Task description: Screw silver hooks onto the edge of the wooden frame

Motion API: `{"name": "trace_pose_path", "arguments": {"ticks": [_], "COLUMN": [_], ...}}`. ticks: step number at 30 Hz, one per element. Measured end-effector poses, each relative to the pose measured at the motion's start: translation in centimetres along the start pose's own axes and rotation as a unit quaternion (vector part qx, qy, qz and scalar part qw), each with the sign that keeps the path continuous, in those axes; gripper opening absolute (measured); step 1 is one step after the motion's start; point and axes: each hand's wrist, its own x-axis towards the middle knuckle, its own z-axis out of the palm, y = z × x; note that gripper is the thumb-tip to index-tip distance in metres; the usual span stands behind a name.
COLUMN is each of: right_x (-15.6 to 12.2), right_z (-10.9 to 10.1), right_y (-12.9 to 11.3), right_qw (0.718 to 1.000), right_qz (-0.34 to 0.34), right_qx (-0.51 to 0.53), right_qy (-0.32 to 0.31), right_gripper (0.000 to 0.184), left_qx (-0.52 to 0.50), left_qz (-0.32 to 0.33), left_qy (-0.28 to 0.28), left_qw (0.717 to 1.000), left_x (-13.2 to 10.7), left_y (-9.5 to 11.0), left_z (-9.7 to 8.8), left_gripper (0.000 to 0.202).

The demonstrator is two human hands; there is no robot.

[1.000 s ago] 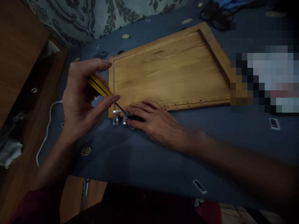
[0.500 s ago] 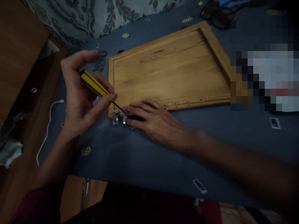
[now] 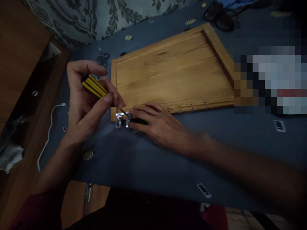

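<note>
My left hand (image 3: 82,102) grips a screwdriver (image 3: 94,86) with a yellow and black handle, its thumb and fingers wrapped round it. The thin shaft slants down to the right, and its tip meets the silver metal hook (image 3: 128,121) at the near left edge of a wooden board (image 3: 172,70). With fingertips on that hook, my right hand (image 3: 158,124) holds it against the board's rim. Part of a black piece (image 3: 139,121) shows between the right fingers; the rest is hidden. Another metal hook (image 3: 118,121) hangs at the board's corner.
Small dark holes dot the board's near rim. Dark glasses (image 3: 220,16) lie beyond its far right corner. A clear crumpled bag or bundle (image 3: 103,59) sits behind my left hand. A white cable (image 3: 50,127) runs along the left side of the blue tablecloth (image 3: 153,172).
My left hand has moved slightly down and right, and its fingers have shifted round the screwdriver's handle, which looks turned. My right hand stays in place on the hook.
</note>
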Motion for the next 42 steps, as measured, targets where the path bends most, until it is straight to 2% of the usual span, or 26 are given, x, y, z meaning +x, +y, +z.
{"name": "trace_pose_path", "arguments": {"ticks": [3, 7, 10, 14, 16, 21, 24, 28, 34, 42], "right_x": [-0.1, -0.2, -0.2, -0.1, -0.1, -0.1, -0.1, -0.2, -0.1, -0.2], "right_z": [0.1, 0.1, 0.1, 0.0, 0.0, 0.2, 0.2, 0.1, 0.0, 0.1], "right_y": [0.0, 0.1, 0.2, 0.1, 0.1, 0.2, 0.2, 0.1, 0.1, 0.1], "right_qw": [1.0, 1.0, 1.0, 1.0, 1.0, 1.0, 1.0, 1.0, 1.0, 1.0], "right_qz": [-0.008, -0.01, -0.014, -0.011, -0.007, -0.009, -0.008, -0.005, -0.002, -0.004], "right_qx": [0.015, 0.019, 0.018, 0.016, 0.018, 0.024, 0.025, 0.026, 0.017, 0.025], "right_qy": [0.013, 0.013, 0.013, 0.005, 0.003, 0.008, 0.0, 0.008, 0.004, 0.007], "right_gripper": [0.035, 0.035, 0.035, 0.036, 0.037, 0.037, 0.037, 0.036, 0.036, 0.034], "left_qx": [-0.081, -0.127, -0.117, -0.075, -0.065, -0.1, -0.101, -0.124, -0.113, -0.139], "left_qz": [-0.015, -0.04, -0.066, -0.041, -0.052, -0.052, -0.062, -0.062, -0.105, -0.135], "left_qy": [0.037, 0.132, 0.143, 0.155, 0.165, 0.119, 0.104, 0.116, 0.121, 0.097], "left_qw": [0.996, 0.982, 0.981, 0.984, 0.983, 0.986, 0.987, 0.983, 0.981, 0.976], "left_x": [-0.3, -0.7, -0.6, 0.0, 0.3, 0.8, 0.9, 1.0, 0.9, 1.2], "left_y": [-0.1, -0.2, -0.1, -0.1, -0.3, -0.8, -0.7, -0.2, 0.0, 1.0], "left_z": [1.5, 3.3, 4.1, 4.5, 4.6, 4.3, 4.3, 4.1, 3.1, 3.8], "left_gripper": [0.009, 0.029, 0.034, 0.054, 0.058, 0.066, 0.062, 0.061, 0.068, 0.055]}}
